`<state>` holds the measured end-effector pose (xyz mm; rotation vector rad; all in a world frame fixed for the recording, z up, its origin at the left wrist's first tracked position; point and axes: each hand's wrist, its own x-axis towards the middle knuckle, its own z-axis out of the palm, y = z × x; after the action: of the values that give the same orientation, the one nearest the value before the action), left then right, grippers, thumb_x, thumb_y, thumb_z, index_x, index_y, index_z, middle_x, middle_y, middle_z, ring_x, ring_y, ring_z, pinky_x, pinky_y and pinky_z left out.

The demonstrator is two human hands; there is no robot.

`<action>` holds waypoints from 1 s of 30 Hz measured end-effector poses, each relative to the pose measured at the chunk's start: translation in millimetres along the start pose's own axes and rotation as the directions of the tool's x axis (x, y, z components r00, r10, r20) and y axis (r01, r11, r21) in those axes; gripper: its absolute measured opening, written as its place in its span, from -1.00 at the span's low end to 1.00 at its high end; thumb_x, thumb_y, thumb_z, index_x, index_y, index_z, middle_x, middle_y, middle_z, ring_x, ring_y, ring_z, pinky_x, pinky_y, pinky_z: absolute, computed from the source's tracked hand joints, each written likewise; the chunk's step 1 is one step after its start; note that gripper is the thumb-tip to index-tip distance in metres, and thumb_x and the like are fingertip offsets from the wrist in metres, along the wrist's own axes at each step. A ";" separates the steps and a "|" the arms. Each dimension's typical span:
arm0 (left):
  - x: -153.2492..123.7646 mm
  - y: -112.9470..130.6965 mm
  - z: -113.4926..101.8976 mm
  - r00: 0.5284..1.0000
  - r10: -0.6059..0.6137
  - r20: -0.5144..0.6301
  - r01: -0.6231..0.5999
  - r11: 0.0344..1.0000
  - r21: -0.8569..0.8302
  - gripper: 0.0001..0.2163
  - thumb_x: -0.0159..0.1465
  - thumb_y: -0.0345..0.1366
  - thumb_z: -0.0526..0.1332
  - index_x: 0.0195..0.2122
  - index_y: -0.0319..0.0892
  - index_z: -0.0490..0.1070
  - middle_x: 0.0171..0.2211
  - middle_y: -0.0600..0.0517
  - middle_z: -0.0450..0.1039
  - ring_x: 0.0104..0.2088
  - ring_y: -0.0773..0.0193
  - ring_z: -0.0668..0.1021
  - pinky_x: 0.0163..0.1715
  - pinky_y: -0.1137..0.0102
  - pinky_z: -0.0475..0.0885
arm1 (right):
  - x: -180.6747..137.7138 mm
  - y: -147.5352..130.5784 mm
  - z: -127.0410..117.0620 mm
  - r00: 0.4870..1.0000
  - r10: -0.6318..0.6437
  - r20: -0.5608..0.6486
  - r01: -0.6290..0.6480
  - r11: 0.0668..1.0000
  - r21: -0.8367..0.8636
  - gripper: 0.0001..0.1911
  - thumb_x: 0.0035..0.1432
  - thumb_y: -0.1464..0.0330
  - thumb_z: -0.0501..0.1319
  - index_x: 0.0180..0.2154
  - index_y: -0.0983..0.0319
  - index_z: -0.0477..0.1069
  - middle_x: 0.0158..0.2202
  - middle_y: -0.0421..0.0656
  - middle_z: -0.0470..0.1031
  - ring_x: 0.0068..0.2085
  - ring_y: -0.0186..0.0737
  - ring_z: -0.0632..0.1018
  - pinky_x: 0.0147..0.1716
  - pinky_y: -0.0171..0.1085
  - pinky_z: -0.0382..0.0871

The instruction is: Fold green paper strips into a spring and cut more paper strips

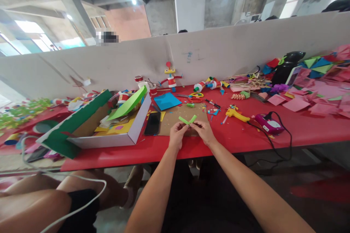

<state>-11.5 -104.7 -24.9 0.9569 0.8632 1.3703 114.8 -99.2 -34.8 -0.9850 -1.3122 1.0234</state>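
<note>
Both of my hands meet over a brown board (pixel 166 125) near the table's front edge. Between them are light green paper strips (pixel 193 118), which cross in a V shape. My left hand (pixel 177 134) pinches the strips from the left. From the other side, my right hand (pixel 203 131) pinches them close to the crossing point. A small folded green paper spring (pixel 190 105) lies just beyond my hands on the board. To the left rests a black phone (pixel 152 123), and a blue paper sheet (pixel 166 101) lies behind it.
A box (pixel 109 141) with paper pieces stands left. Yellow scissors (pixel 197 95), a yellow glue gun (pixel 237 114) and a purple corded device (pixel 269 123) lie on the red table (pixel 235 138). A paper figure (pixel 171 80) stands at the back. Pink paper (pixel 300 102) is heaped right. A person's legs (pixel 54 200) are at left.
</note>
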 end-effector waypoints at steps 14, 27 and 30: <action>-0.3 -2.6 0.9 0.999 -0.016 0.034 0.017 1.000 -0.026 -0.79 -0.04 -0.30 0.34 -0.39 -0.23 0.39 -0.46 0.06 0.47 -0.45 0.37 0.49 -0.37 0.44 0.39 | 0.3 5.5 0.7 0.998 0.065 -0.021 -0.064 0.998 0.025 -0.77 -0.05 0.17 0.22 -0.46 0.21 0.44 -0.53 -0.24 0.47 -0.45 -0.23 0.47 -0.42 -0.29 0.33; -1.7 2.0 -1.1 0.992 -0.107 0.064 0.115 0.983 -0.144 -0.74 -0.13 -0.33 0.37 -0.38 -0.23 0.42 -0.40 0.01 0.52 -0.37 0.27 0.55 -0.21 0.29 0.42 | 0.0 -2.6 -0.9 1.000 0.026 -0.009 -0.026 1.000 0.011 -0.81 -0.08 0.22 0.23 -0.48 0.22 0.43 -0.56 -0.27 0.43 -0.49 -0.29 0.42 -0.45 -0.33 0.26; -2.7 5.1 -1.9 0.988 -0.134 0.081 0.147 0.974 -0.172 -0.75 -0.14 -0.37 0.37 -0.40 -0.24 0.43 -0.41 0.01 0.52 -0.36 0.25 0.56 -0.18 0.26 0.42 | 0.1 -2.9 -1.9 0.999 0.043 -0.006 -0.043 0.998 0.034 -0.81 -0.11 0.23 0.24 -0.48 0.22 0.43 -0.55 -0.28 0.41 -0.49 -0.32 0.38 -0.47 -0.34 0.22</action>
<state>-15.4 -107.5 -21.0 0.7854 0.7295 1.2628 116.8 -99.9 -32.0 -0.9941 -1.2688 1.0709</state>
